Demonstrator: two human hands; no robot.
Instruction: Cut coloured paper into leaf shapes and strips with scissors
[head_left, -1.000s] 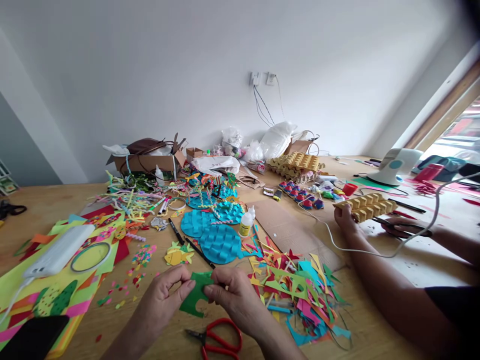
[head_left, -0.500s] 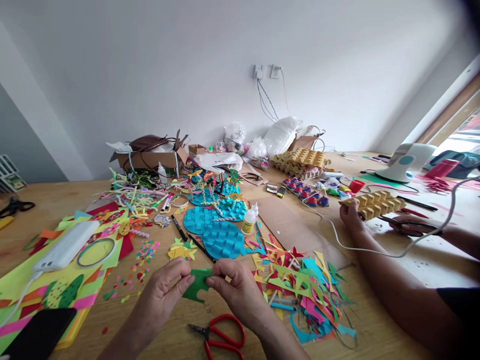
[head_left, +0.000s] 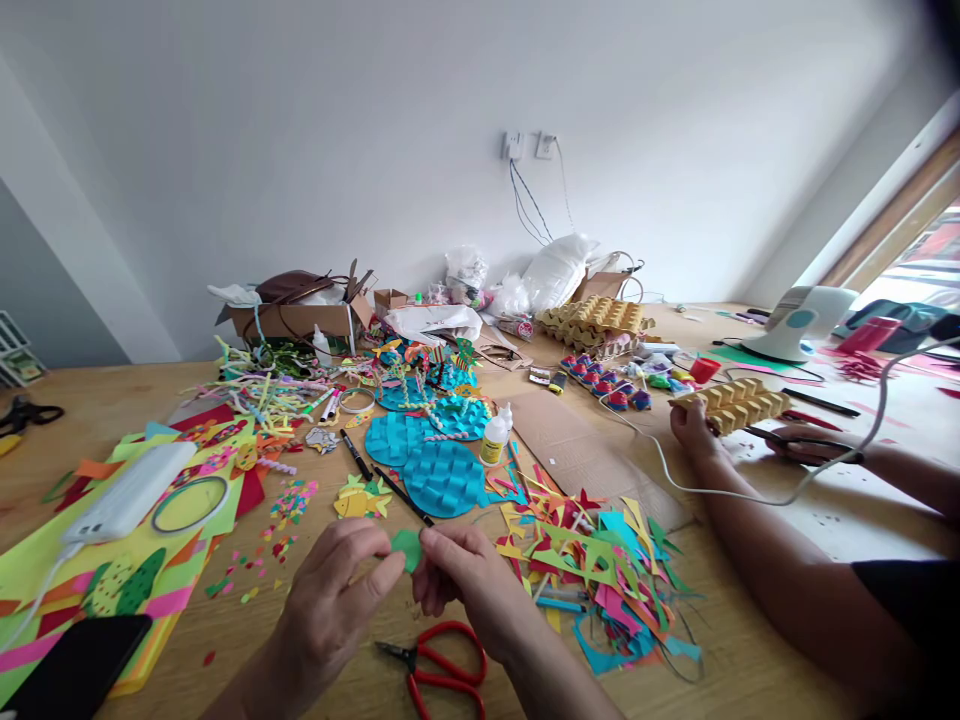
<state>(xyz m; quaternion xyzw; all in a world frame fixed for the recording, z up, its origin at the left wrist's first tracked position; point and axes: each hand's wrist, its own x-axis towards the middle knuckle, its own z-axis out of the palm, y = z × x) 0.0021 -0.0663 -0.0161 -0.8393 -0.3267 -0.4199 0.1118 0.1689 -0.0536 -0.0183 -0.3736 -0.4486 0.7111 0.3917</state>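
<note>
A small piece of green paper (head_left: 407,548) is held up between my two hands, above the wooden table. My right hand (head_left: 461,575) pinches its right edge between thumb and fingers. On the other side, my left hand (head_left: 341,580) has thumb and fingertips closed at the paper's left edge. Red-handled scissors (head_left: 442,665) lie just below my hands. A yellow paper fish (head_left: 352,502) rests beyond my left hand, and blue paper discs (head_left: 444,480) with raised strips lie farther back beside a glue bottle (head_left: 493,440).
Paper scraps (head_left: 615,570) are heaped at the right. Another person's hands hold an egg carton (head_left: 735,405) and dark scissors. A white cable (head_left: 720,496) crosses the table. At left are coloured sheets, a power bank (head_left: 131,492) and a black phone (head_left: 79,665).
The green paper, spread flat between my hands before, now shows as a smaller, folded-looking piece. My left hand has shifted slightly, and its grip has moved on the paper.
</note>
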